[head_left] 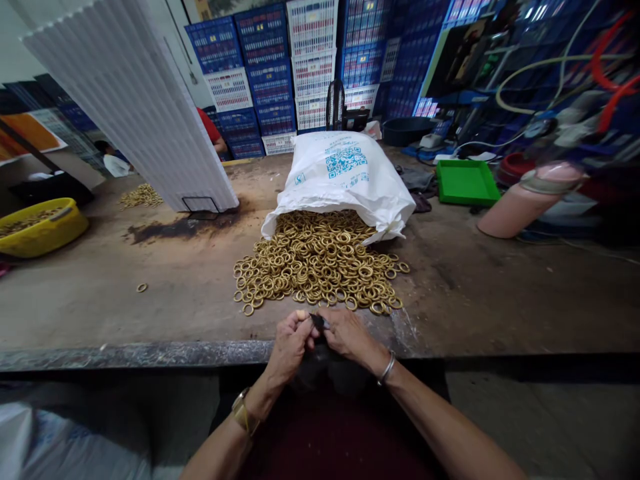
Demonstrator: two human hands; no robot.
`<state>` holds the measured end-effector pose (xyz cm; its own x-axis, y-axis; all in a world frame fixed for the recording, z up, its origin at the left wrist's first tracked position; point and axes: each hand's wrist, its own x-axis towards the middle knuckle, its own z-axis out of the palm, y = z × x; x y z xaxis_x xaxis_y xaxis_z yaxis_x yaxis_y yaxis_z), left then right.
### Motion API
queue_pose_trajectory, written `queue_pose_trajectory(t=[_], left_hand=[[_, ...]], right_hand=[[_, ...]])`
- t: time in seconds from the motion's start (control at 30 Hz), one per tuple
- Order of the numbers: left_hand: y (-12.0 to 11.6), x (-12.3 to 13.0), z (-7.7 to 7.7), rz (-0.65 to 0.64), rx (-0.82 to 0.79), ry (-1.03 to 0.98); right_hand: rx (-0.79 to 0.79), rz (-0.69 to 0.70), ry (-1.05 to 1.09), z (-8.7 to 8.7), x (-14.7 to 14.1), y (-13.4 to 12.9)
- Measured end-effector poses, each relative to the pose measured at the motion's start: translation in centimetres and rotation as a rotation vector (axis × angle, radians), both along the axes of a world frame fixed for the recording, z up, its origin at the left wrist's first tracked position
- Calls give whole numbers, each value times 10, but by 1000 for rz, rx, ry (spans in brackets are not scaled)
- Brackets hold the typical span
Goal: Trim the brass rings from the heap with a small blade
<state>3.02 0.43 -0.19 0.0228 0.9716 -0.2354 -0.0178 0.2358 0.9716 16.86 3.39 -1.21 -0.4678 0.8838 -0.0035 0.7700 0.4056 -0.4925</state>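
Observation:
Both hands meet at the table's front edge, just below a heap of brass-coloured rings [320, 267]. My left hand [291, 340] is closed, thumb and fingers pinched at a small dark thing [318, 321] between the hands. From the other side, my right hand [349, 335] is closed too, its fingers wrapped by a small greyish piece next to the dark thing. What exactly each hand holds is too small to make out. The rings spill out of the open mouth of a white sack [345, 167] lying on the table [480, 300].
A single ring [142, 288] lies at left, near a yellow basin [45, 227]. A tall white corrugated panel [145, 100] stands behind. At right are a green tray [467, 183] and a pink bottle [525, 203]. Stacked crates [270, 67] and people are at the back.

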Motion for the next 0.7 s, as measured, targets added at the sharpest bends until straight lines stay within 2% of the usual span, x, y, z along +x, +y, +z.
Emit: queue_pose_trajectory(t=[0.2,0.27,0.33,0.4,0.47,0.6,0.7], left_hand=[[-5,-3,2,10,-3,-94],[-7,-4,6,-4,-17,-162],[-7,-6,9,5,-40,-279],[-5,-7,10,18,-83,-413],[-3,-8,10,13,-127,-520],[1,-7,9,22,-194,-629],[3,-6,6,30,-232,-660]], right_hand=[[25,-119,-78,-3,-3,9],[38,-181,-38,-4,-1,17],[-7,-222,91,-2,0,23],[-127,-251,308,1,-2,27],[-315,-255,514,5,-5,26],[-704,-180,727,6,-11,20],[-801,-132,844,5,-12,17]])
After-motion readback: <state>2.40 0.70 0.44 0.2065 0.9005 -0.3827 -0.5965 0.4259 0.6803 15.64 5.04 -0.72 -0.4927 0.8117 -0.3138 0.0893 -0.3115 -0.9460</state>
